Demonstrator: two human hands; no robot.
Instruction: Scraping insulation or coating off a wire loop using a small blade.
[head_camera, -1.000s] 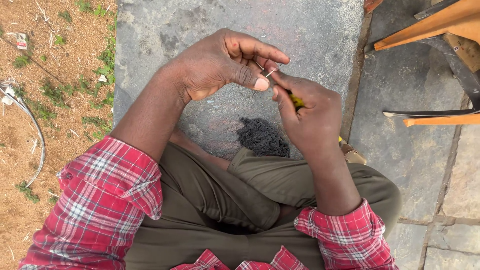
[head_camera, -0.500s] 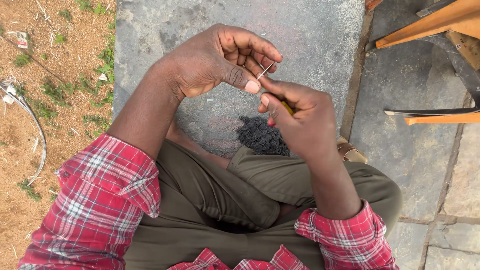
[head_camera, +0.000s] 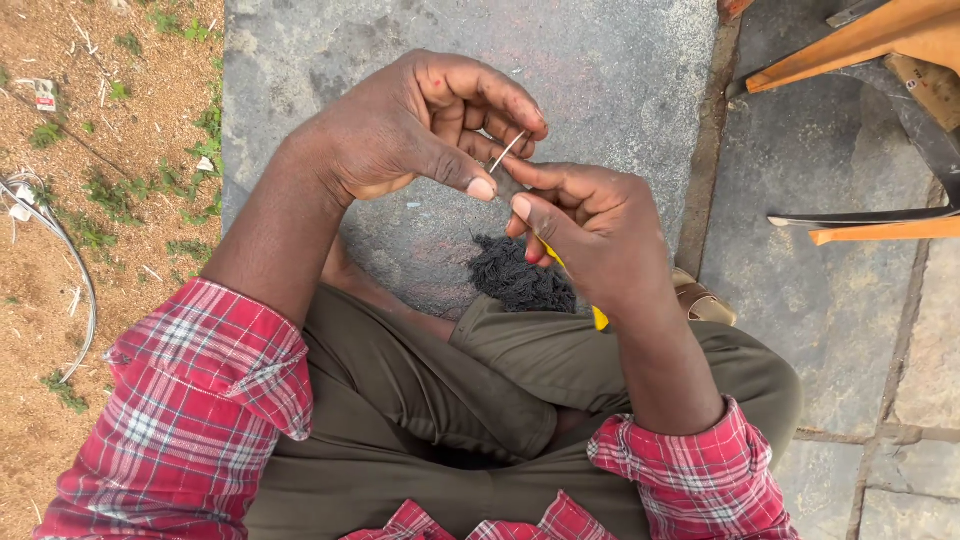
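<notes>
At frame centre, left hand (head_camera: 410, 125) fingers pinch a thin metal needle (head_camera: 507, 153); right hand (head_camera: 590, 235) fingers grip its lower end and a yellow tool (head_camera: 598, 317)

Soft, even daylight fills the scene, bright without glare. Shadows are faint and diffuse; only a dim patch lies on the rough grey stone slab (head_camera: 600, 80) under the hands. Focus is sharp at the centre, with slight softening and mild wide-angle stretch toward the corners.
</notes>
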